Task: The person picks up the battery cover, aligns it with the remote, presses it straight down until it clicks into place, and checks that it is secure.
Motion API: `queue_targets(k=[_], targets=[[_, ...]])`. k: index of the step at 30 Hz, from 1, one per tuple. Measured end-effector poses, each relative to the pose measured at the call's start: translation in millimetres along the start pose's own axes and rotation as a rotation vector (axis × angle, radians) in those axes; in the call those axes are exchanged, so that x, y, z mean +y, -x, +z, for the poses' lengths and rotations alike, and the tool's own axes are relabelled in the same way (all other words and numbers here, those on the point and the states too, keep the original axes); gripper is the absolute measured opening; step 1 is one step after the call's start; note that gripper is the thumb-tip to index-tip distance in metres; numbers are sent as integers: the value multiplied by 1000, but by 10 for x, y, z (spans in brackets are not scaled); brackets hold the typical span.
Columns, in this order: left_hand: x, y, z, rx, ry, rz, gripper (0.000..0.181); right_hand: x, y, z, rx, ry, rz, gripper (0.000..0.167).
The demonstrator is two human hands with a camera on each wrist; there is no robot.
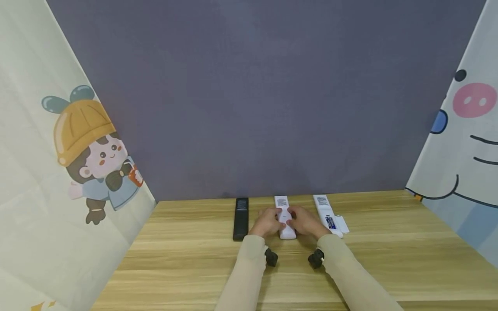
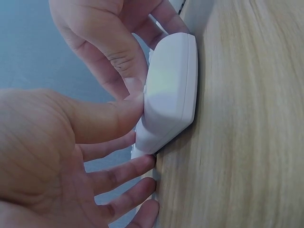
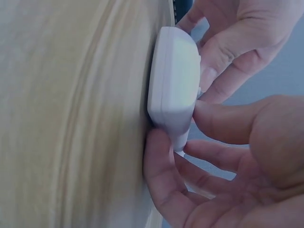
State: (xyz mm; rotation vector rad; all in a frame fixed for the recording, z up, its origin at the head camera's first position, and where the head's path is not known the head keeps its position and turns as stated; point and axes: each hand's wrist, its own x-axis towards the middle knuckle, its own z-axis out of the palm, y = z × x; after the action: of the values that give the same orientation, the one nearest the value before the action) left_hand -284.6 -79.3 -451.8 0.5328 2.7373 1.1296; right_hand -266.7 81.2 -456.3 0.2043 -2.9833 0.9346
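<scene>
Your left grip [image 1: 267, 221] and right grip [image 1: 305, 221] are both grasping the middle white remote [image 1: 288, 233], which lies flat on the wooden surface [image 1: 186, 259] between two other remotes. From the wrist views, your thumbs press close together on its upturned face, while your fingers reach down along its two sides towards the wood. At its far end you have a printed label [image 1: 282, 201] in several dark lines, too small to make out; a small grey mark sits lower down, near your thumbs, and you can't read that either.

To your left lies a black remote [image 1: 241, 222], apart from your hand, with a block of pale print at its far end that is also too fine to read. To your right is another white remote [image 1: 324, 207], its own dark print illegible at the far end. Its battery compartment is uncovered, showing you blue batteries [image 1: 330, 222] whose markings can't be read, and a white cover [image 1: 342, 224] lies just beside it. Your right forearm passes close to that remote's near end. A plain grey backdrop [image 1: 253, 108] stands behind the surface.
</scene>
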Motion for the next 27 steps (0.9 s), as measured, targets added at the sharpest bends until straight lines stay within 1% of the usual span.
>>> queue_targets(k=[5, 9, 12, 15, 19, 23, 25, 27], targets=[[20, -1, -12, -10, 10, -14, 56, -7, 3, 3, 8, 16, -11, 43], [31, -1, -30, -9, 22, -26, 56, -18, 15, -14, -7, 4, -22, 46], [36, 1, -29, -3, 13, -20, 56, -11, 69, -57, -30, -43, -23, 47], [44, 8, -21, 1, -6, -15, 56, 23, 158, -125, -58, -148, 2, 45], [62, 16, -12, 0, -1, -30, 57, 85, 271, -303, -45, -228, 21, 38], [75, 26, -13, 5, 33, -55, 57, 200, 324, -580, 11, -184, -41, 29], [83, 26, -9, 25, 47, -56, 56, 281, 344, -720, 33, -156, -51, 25], [100, 21, 4, 66, 58, -46, 54, 374, 371, -842, 57, -110, -40, 24]])
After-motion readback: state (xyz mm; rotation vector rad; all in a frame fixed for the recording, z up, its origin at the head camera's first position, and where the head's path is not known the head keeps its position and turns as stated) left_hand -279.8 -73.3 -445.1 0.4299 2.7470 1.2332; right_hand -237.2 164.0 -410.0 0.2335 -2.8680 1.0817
